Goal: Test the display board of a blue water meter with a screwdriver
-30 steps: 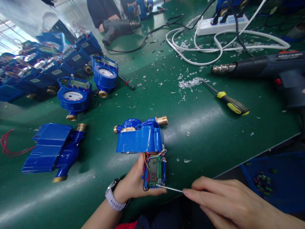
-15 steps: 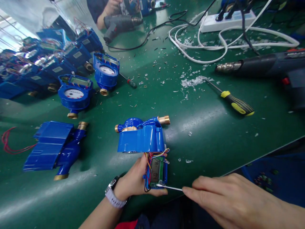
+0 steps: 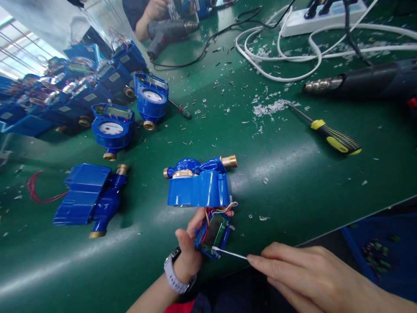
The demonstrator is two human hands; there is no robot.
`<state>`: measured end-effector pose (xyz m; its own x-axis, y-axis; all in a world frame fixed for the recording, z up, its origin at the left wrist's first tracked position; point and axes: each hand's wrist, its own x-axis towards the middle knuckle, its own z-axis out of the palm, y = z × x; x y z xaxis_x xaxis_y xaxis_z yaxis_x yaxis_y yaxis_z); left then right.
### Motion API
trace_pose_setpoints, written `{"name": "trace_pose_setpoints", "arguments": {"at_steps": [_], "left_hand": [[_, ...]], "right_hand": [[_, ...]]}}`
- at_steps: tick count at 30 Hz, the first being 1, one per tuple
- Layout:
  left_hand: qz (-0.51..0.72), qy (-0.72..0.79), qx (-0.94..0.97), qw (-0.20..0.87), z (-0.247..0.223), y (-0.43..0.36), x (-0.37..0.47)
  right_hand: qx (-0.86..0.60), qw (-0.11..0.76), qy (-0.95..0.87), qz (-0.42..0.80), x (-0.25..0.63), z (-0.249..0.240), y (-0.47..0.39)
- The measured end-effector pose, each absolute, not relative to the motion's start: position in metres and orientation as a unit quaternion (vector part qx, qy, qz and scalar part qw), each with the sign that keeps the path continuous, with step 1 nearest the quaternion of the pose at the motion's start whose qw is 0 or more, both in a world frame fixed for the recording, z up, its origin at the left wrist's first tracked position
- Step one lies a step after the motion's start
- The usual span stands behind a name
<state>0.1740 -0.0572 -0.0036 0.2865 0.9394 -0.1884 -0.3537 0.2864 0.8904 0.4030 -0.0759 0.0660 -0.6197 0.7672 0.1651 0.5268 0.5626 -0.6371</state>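
My left hand, wearing a watch, supports a display module from below and behind. Its thumb is lifted off the module, and its other fingers are partly hidden. The module has a green circuit board, a dark screen and a blue casing. Coloured wires run from it towards a blue water meter lying on its side just beyond. Between the fingertips of my right hand is a thin white cotton swab, whose tip meets the lower left end of the board.
Another tipped meter lies left; two upright meters stand behind it, near a crowded stack. A yellow-black screwdriver, a heat gun and a white power strip occupy the right. A co-worker's hand is far back.
My left thumb has come up off the module, which now sits more tilted, its screen digits no longer visible. The swab tip has shifted slightly along the board's lower end. The view has turned a little.
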Motion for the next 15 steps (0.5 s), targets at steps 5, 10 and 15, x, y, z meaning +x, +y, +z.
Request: {"name": "trace_pose_setpoints", "arguments": {"at_steps": [5,10,15], "left_hand": [[0.501,0.434,0.307,0.683,0.000,-0.058,0.190],[0.494,0.453,0.322,0.669,-0.003,-0.061,0.185],[0.461,0.438,0.354,0.686,0.001,-0.059,0.179]], "right_hand": [[-0.387,0.228,-0.848,0.280,0.397,0.062,-0.086],[-0.388,0.238,-0.854,0.252,0.397,0.051,-0.096],[-0.394,0.209,-0.859,0.250,0.402,0.062,-0.099]]}}
